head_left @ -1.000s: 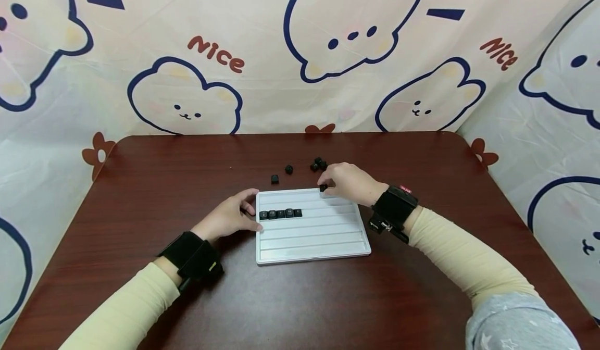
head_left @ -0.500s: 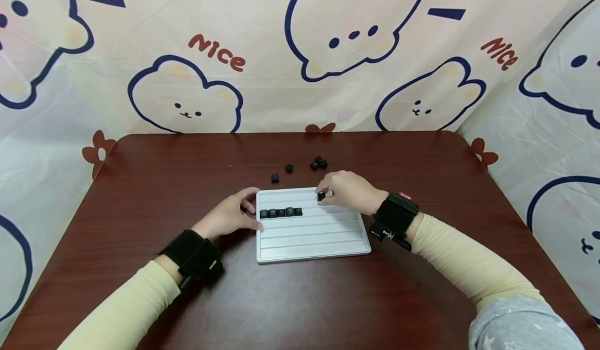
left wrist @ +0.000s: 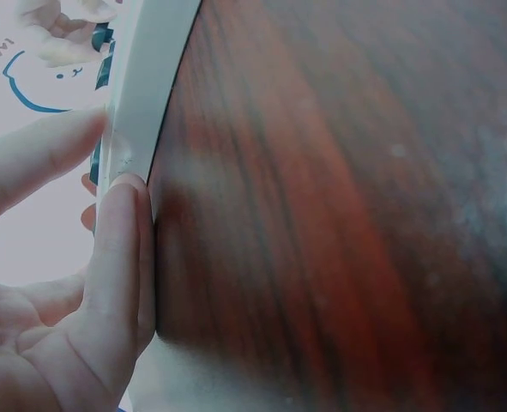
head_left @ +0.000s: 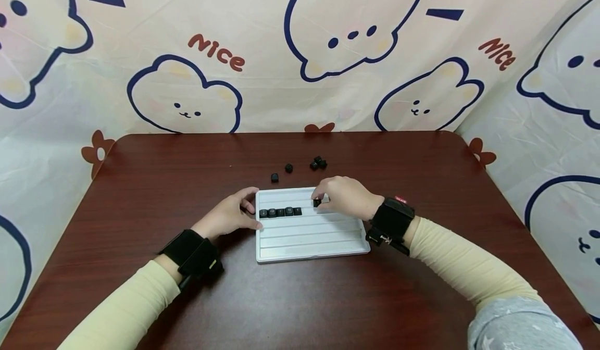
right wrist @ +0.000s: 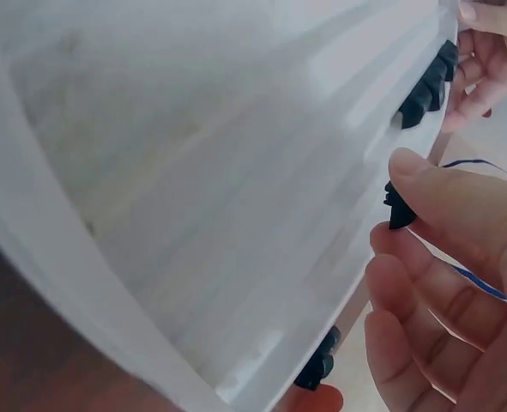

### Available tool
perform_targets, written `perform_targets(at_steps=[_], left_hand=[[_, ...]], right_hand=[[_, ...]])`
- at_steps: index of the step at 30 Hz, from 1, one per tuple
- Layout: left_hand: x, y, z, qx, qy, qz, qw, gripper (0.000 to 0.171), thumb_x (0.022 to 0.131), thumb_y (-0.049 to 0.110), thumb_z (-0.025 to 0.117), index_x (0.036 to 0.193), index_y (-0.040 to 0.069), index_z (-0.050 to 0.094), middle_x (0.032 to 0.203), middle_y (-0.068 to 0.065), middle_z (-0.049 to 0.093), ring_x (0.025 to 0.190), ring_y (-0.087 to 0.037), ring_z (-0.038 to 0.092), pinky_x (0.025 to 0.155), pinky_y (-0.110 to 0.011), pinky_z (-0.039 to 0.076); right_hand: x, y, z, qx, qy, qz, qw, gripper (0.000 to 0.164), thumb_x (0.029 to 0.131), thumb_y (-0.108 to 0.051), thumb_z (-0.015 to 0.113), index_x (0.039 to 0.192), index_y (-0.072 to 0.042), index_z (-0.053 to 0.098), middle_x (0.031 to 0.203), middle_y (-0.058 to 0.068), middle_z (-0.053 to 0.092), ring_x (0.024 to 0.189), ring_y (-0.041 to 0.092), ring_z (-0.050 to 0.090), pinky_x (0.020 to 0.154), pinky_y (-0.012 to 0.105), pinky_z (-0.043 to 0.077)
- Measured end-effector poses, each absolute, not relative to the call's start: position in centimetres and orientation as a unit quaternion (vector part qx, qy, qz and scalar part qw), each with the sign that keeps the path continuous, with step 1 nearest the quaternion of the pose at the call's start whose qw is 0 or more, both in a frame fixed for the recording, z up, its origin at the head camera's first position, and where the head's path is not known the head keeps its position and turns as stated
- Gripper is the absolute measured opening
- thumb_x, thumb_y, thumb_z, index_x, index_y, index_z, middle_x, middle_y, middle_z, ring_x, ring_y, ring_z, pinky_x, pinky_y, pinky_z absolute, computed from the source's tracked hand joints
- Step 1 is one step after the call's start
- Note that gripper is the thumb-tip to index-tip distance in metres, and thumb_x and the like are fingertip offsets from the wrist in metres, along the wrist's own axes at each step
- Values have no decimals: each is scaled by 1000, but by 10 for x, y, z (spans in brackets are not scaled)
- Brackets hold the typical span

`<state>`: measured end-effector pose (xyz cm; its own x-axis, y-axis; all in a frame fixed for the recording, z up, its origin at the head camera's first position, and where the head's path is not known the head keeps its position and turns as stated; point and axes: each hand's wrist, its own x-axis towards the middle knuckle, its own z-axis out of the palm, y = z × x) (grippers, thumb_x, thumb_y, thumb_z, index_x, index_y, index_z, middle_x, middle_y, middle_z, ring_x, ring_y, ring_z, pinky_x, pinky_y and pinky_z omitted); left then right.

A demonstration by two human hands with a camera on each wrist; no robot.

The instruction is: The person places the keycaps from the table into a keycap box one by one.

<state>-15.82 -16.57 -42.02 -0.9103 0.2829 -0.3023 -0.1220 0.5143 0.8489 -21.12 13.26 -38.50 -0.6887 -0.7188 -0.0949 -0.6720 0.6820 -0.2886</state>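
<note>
A white ridged tray [head_left: 309,240] lies on the table. My left hand [head_left: 232,215] grips its left edge, thumb on the rim; in the left wrist view, digits of this hand [left wrist: 56,343] touch the tray's side and rim. My right hand [head_left: 349,198] pinches a black keycap [head_left: 317,202] between thumb and fingers over the tray's upper right part. In the right wrist view that keycap [right wrist: 399,209] shows its hollow underside, just off the ridged surface. A row of several black keycaps [head_left: 281,212] sits along one ridge at the tray's left.
Behind the tray, loose black keycaps lie on the brown table [head_left: 300,308]: one [head_left: 274,178] near its back edge, another [head_left: 288,168] farther back, and a small cluster [head_left: 318,163] to the right. A printed curtain [head_left: 262,95] hangs behind and beside the table.
My right hand has brought the keycap from the tray's back edge toward me and slightly left, closer to the row. The left hand has stayed at the tray's edge.
</note>
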Motion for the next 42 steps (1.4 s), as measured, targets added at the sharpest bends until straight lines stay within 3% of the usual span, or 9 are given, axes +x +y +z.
perform_targets(at_steps=[16,28,42], left_hand=[[-159,-167,-420,46,844,491,209,88,80,6,87,154,2,39,106,-16,59,81,-23,54,69,-32,45],[-159,-166,-421,44,846,489,208,87,80,5,87,153,3,39,106,-16,59,81,-23,55,69,-32,45],[-159,-167,-420,42,848,485,210,87,81,7,87,154,4,39,107,-16,59,86,-24,55,69,-32,45]], right_hand=[[-204,125,-387,-398,904,-123,102,24,86,-17,84,109,-9,79,113,7,73,99,20,69,82,34,56],[-203,120,-388,-396,902,-131,113,25,86,-15,84,109,-9,80,114,7,73,92,16,69,76,31,56],[-202,113,-392,-406,897,-133,113,23,87,-13,83,109,-7,79,110,7,72,91,16,69,80,30,55]])
